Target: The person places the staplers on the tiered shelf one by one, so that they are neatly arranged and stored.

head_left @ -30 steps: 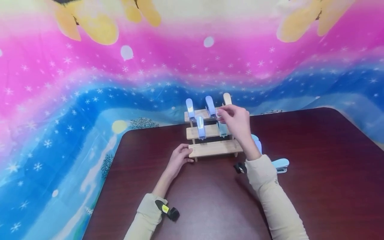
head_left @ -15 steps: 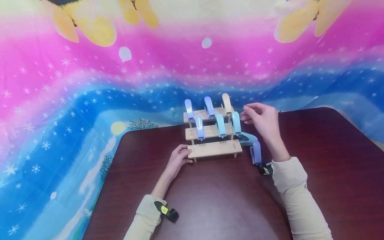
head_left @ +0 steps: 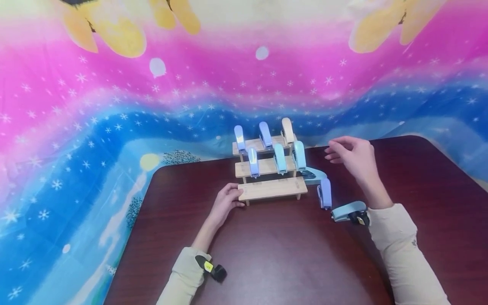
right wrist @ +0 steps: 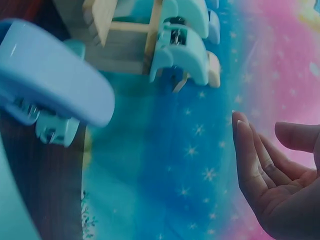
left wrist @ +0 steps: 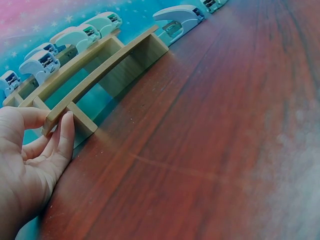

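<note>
A three-tier wooden rack (head_left: 272, 189) stands on the table. My left hand (head_left: 224, 202) grips the left end of its lowest step, thumb above and fingers below in the left wrist view. Two purple staplers and a cream stapler (head_left: 287, 130) stand on the top tier. The middle tier bears a purple stapler (head_left: 253, 162), a teal stapler (head_left: 280, 159) and another teal stapler (head_left: 299, 156) at its right end. My right hand (head_left: 356, 159) hovers right of the rack, fingers loosely bent, holding nothing; the right wrist view shows a gap between thumb and fingers.
Right of the rack, a teal stapler (head_left: 315, 176) lies behind an upright purple stapler (head_left: 325, 194). A light-blue stapler (head_left: 347, 211) lies nearer, partly behind the black right wrist camera (head_left: 360, 217). A patterned cloth (head_left: 213, 101) hangs behind the dark-red table (head_left: 267, 254).
My right hand has moved right, away from the middle tier, uncovering the teal stapler at its right end and the staplers on the table. The left hand has kept its grip on the rack.
</note>
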A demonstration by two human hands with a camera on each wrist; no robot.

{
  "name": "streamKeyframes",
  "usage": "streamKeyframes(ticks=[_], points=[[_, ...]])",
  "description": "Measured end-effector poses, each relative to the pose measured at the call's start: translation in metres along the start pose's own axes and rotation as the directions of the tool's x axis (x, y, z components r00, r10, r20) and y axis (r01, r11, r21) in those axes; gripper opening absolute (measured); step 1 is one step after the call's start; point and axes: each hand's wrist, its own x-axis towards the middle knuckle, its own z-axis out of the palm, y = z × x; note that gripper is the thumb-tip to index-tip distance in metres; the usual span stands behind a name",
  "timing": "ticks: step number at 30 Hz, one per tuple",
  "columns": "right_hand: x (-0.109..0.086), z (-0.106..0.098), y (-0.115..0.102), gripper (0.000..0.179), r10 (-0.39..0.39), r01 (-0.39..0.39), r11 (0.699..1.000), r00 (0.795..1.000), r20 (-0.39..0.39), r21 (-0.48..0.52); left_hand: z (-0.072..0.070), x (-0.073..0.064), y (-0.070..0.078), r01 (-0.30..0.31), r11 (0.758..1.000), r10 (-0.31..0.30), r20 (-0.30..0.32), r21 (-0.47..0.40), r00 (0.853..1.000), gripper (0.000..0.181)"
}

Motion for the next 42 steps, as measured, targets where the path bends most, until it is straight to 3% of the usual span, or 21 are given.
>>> streamKeyframes(ticks=[10, 17, 25, 42], points=[[-0.001, -0.017, 0.021, 0.041, 0.051, -0.046, 0.997, 0.995, 0.082, -0.067, 0.003, 0.001, 0.000, 0.006, 1.000, -0.006, -0.002, -0.017, 1.000, 0.027], [0.002, -0.022, 0.032, 0.042, 0.117, -0.108, 0.992, 0.978, 0.174, -0.061, 0.003, 0.001, 0.001, 0.002, 1.000, -0.002, -0.005, -0.010, 1.000, 0.028], [0.008, -0.020, 0.047, 0.044, 0.192, -0.179, 0.981, 0.899, 0.394, -0.069, 0.001, 0.001, 0.002, 0.000, 1.000, 0.000, -0.006, -0.012, 1.000, 0.027], [0.008, -0.018, 0.061, 0.051, 0.231, -0.205, 0.972, 0.767, 0.598, -0.112, 0.000, 0.000, 0.000, 0.007, 1.000, -0.007, -0.017, -0.012, 1.000, 0.029]])
